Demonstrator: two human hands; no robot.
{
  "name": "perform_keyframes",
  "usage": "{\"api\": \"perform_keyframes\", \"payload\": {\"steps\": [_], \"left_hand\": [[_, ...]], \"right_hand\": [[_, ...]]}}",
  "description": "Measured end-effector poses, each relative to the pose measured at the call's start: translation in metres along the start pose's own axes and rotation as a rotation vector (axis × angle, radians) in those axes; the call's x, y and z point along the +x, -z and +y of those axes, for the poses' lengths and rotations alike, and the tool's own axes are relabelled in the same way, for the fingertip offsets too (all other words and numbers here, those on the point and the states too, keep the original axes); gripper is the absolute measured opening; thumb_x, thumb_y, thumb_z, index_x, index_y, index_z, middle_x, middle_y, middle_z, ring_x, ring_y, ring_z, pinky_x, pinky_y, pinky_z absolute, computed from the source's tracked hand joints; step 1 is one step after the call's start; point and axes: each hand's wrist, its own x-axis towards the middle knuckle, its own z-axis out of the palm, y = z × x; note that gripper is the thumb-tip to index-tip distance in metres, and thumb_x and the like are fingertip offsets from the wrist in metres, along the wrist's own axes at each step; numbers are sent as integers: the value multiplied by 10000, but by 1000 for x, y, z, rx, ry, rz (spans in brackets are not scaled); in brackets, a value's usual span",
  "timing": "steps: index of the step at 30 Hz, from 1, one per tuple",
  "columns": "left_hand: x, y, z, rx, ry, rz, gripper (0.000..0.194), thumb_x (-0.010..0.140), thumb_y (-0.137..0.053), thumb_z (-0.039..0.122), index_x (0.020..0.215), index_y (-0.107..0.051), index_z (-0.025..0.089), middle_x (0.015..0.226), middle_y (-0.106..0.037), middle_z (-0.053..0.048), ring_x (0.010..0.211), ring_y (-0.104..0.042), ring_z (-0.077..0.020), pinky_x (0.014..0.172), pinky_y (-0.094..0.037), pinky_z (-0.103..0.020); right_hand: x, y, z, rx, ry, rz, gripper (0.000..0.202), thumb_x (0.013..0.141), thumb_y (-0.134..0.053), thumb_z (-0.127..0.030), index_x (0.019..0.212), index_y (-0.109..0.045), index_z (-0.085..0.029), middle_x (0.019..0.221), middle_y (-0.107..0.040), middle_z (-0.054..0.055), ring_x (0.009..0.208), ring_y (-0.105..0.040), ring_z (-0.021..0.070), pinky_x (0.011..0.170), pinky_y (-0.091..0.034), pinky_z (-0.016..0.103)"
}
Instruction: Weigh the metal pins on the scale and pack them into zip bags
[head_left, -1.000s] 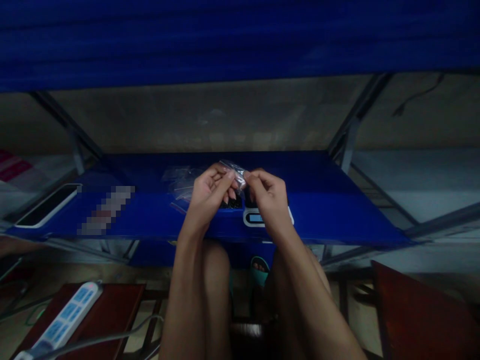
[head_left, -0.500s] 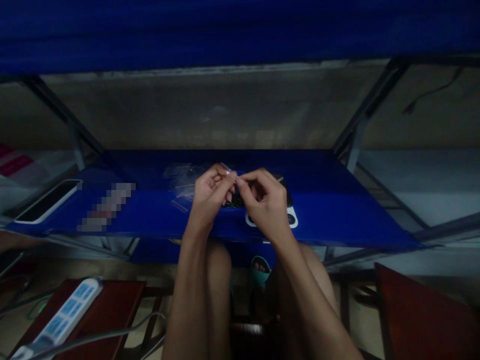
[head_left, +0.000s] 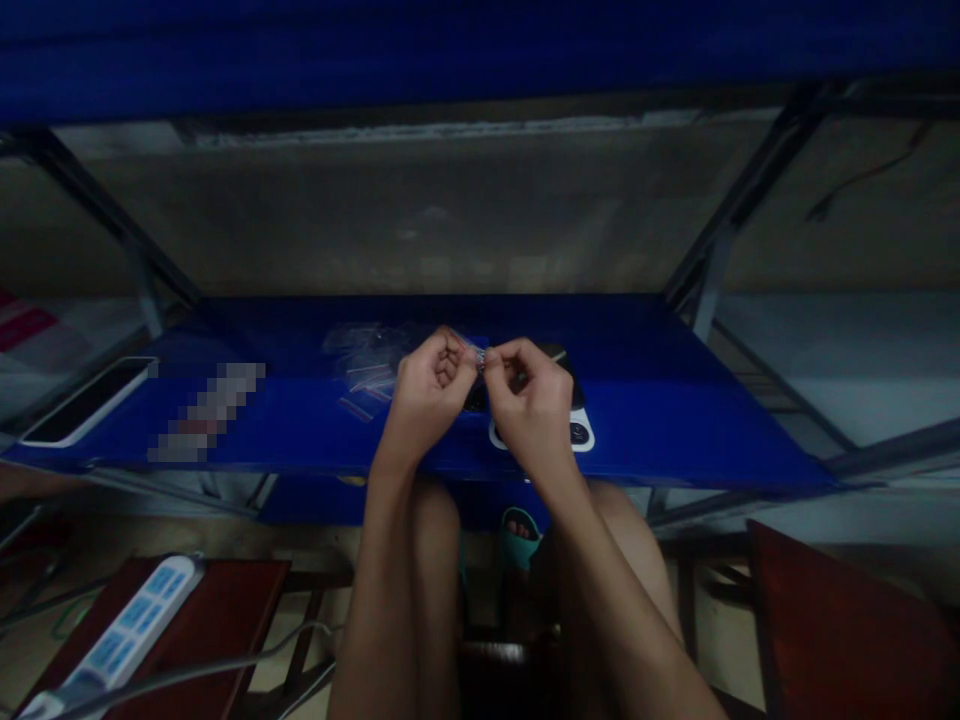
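My left hand (head_left: 439, 385) and my right hand (head_left: 531, 390) meet over the blue table, fingertips almost touching. Both pinch a small clear plastic bag (head_left: 481, 353), which shows as a shiny sliver between the thumbs; most of it is hidden by the fingers. Left of my left hand lies a loose pile of clear zip bags (head_left: 362, 360) with reddish seal lines. Small dark pieces (head_left: 474, 402) lie under the hands, partly covered. Beneath my right hand sits a white digital scale (head_left: 582, 434), its dark top partly hidden.
A phone-like device (head_left: 90, 402) with a white frame lies at the table's left end, beside a blurred-out patch. Above the blue table (head_left: 660, 400) runs a blue-covered shelf (head_left: 480, 60). A power strip (head_left: 135, 625) rests on a brown stool (head_left: 232, 610) at lower left.
My left hand's fingers have curled in and its thumb has come up close to the right thumb. The bag is now pinched between both hands. The view has shifted slightly.
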Motion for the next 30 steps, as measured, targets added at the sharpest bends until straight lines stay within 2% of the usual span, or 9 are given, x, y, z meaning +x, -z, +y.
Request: {"api": "perform_keyframes", "payload": {"steps": [2,5,15,19,22,25,30], "left_hand": [[0,-2,0,62,-21,16,235,892,-734,291,782,-543,213,636,-503,45,529,-481,-90,484,-374,-197],[0,-3,3,108,-55,28,204,875,-696,223,757,-529,213,653,-515,41,548,-480,-92,511,-383,-203],[-1,0,1,254,-123,49,202,835,-672,151,703,-529,204,633,-525,39,548,-465,-94,547,-366,-224],[-1,1,4,163,-82,87,193,882,-658,201,734,-535,214,624,-529,38,541,-493,-104,529,-383,-225],[-2,2,6,43,-30,46,192,942,-648,281,782,-560,220,618,-551,36,520,-513,-108,503,-404,-219],[-3,3,6,4,10,-25,209,968,-635,301,788,-569,219,608,-554,36,506,-516,-103,484,-407,-208],[-3,4,7,-12,10,-82,250,976,-610,300,748,-552,213,588,-556,35,492,-517,-95,494,-419,-204]], "right_hand": [[-2,0,-2,-128,73,56,197,961,-606,-282,771,-606,-229,687,-612,-15,622,-561,143,613,-386,293],[-4,-1,-3,-154,100,87,191,975,-595,-257,786,-579,-237,700,-620,-16,633,-577,152,639,-400,306],[-7,-1,-3,-261,208,69,179,1038,-537,-264,859,-541,-247,815,-631,15,732,-588,177,665,-410,319],[-5,5,-3,-221,284,-6,92,1041,-546,-262,969,-597,-233,911,-671,41,811,-626,188,743,-455,330],[-2,10,-1,-174,296,-70,80,1032,-592,-293,1056,-638,-232,949,-692,44,848,-641,194,777,-471,334],[0,14,-1,-142,301,-127,114,1025,-596,-266,930,-651,-232,875,-684,29,814,-628,188,759,-459,330],[1,14,-2,2,163,-152,182,1003,-602,-263,825,-628,-232,752,-654,-16,646,-568,140,620,-416,284]]}}
